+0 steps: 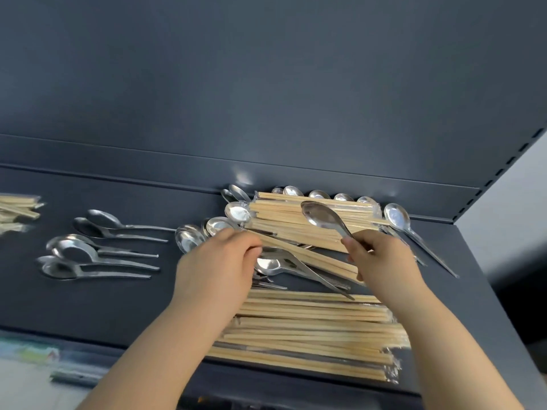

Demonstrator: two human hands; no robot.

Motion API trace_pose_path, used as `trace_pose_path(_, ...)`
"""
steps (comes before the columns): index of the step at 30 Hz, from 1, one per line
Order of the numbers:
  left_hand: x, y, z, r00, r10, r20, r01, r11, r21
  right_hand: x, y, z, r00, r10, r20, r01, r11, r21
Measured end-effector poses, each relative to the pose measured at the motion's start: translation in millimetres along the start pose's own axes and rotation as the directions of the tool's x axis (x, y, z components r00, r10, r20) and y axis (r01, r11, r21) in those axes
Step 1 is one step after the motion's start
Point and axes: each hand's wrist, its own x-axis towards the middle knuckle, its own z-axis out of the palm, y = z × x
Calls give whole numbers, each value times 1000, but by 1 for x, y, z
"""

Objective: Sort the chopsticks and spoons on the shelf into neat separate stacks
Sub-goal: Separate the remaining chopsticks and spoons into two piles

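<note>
Shelf (pixel 118 306): sorted spoons (pixel 88 250) at left, mixed pile (pixel 281 261) at right. My right hand (pixel 381 261) pinches one spoon (pixel 322 217) by its handle above the chopsticks (pixel 296 223). My left hand (pixel 219 261) curls into the pile; its grip I cannot tell.

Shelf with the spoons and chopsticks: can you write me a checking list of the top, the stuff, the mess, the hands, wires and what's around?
Surface: dark shelf, bare between piles.
Job's things: lined-up spoons on the left; front chopsticks stacked; back chopsticks with spoons mixed around them; tangled spoons in the middle.
Clutter: blurry coloured strip below the shelf edge, cannot tell what.
Grippers: right hand pinches the held spoon by its handle; left hand reaches into the tangle, grip hidden.
Cables: nothing seen.
Surroundings: dark back panel; slotted upright on the right.
</note>
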Motion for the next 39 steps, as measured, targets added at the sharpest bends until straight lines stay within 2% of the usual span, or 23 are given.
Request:
trace_pose_path(2, 0, -20, -17, 996, -3, -85, 1, 1000, -18, -1, -11, 2, 999, -26, -34, 26, 1000, -1)
trace_pose_path(6, -3, -81, -53, 986, -132, -97, 124, 989, -87, -3, -49, 23, 993, -101, -65, 102, 995, 5)
trace_pose_path(9, -8, -135, -79, 974, -226, -33, 220, 967, -127, -6, -86, 57, 992, -126, 0, 126, 991, 35)
trace_pose_path(13, -17, -199, -102, 956, -288, 51, 292, 952, -94, -11, -134, 115, 983, -163, 81, 163, 987, 4)
trace_pose_path(19, -26, -261, -108, 935, -324, 144, 335, 940, -59, -22, -182, 194, 969, -113, 220, 100, 993, 68)
trace_pose_path(23, -22, -286, -101, 954, -253, 160, 254, 967, 14, -31, -193, 234, 969, -56, 240, 45, 998, 52)
trace_pose_path(28, -22, -314, -91, 988, -24, 151, -5, 982, 189, -41, -197, 261, 989, -92, 114, 110, 982, -154)
trace_pose_path(31, -18, -323, -97, 987, 88, 136, -120, 963, 242, -47, -203, 270, 992, -109, 64, 120, 970, -209)
trace_pose_path(36, -15, -329, -100, 982, 185, 39, -189, 946, 265, -42, -210, 287, 983, -175, 53, 182, 958, -223)
trace_pose_path(39, -12, -327, -99, 976, 219, 7, -212, 934, 287, -39, -208, 296, 962, -260, 88, 274, 929, -247)
